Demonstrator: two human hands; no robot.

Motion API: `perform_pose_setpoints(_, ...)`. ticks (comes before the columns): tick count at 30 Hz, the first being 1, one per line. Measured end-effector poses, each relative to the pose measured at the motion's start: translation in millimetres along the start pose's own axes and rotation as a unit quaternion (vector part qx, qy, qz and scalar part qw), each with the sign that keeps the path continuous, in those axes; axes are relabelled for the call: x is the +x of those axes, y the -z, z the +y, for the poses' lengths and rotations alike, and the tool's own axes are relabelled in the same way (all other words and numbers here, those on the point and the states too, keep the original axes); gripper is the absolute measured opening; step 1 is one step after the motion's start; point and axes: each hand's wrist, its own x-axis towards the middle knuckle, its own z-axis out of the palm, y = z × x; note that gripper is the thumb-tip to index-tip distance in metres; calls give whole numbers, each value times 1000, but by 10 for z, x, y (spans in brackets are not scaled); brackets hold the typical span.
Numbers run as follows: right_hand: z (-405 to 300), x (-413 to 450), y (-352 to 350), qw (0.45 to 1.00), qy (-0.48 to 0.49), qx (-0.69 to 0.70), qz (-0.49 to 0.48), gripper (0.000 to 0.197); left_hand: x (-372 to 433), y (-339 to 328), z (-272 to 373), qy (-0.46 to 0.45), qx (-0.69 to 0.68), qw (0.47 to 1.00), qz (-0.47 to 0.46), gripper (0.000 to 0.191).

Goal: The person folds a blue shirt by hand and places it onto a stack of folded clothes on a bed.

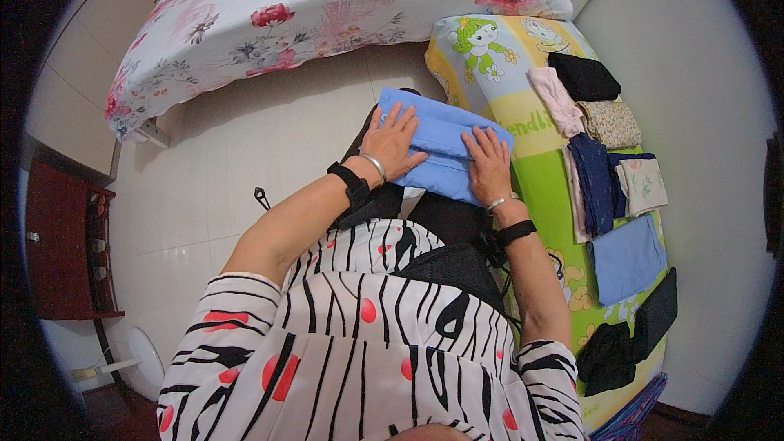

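Note:
A folded blue cloth garment lies across my lap, with a button showing near its left corner. My left hand rests flat on its left part, fingers spread. On the right part lies my right hand, palm down, its fingertips near the right edge. Neither hand grips the fabric. A crease runs across the garment between my hands, and its near edge is slightly rumpled. Under it my dark trousers are partly hidden.
To my right, a bed with a cartoon-print sheet holds several folded clothes: black, floral, navy and blue pieces. Ahead stands a bed with a flowered cover. A dark red cabinet is at left, above a white fan.

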Motion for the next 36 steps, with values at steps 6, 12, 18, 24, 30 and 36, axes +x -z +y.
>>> perform_pose_setpoints(6, 69, 4, 10, 999, 6, 46, -1, 59, -12, -26, -9, -1, -1, 1000, 6, 69)
perform_pose_setpoints(12, 129, -28, -20, 996, 27, 80, 28, 60, -22, -74, -26, -7, -2, 1000, 29, 64)
perform_pose_setpoints(18, 121, -45, -40, 997, 31, 64, 39, 59, -23, -121, -61, -19, 11, 999, 35, 59)
perform_pose_setpoints(24, -17, -107, 80, 999, 30, 26, 26, 52, -21, -107, -95, -28, 16, 999, 21, 64)
perform_pose_setpoints(30, -183, -202, 229, 999, 32, -19, -22, 77, -256, -16, -218, -132, -31, 990, 44, 79)
perform_pose_setpoints(36, -322, -254, 346, 994, 53, -52, -78, 95, -418, 132, -251, -171, 28, 985, -18, 92)
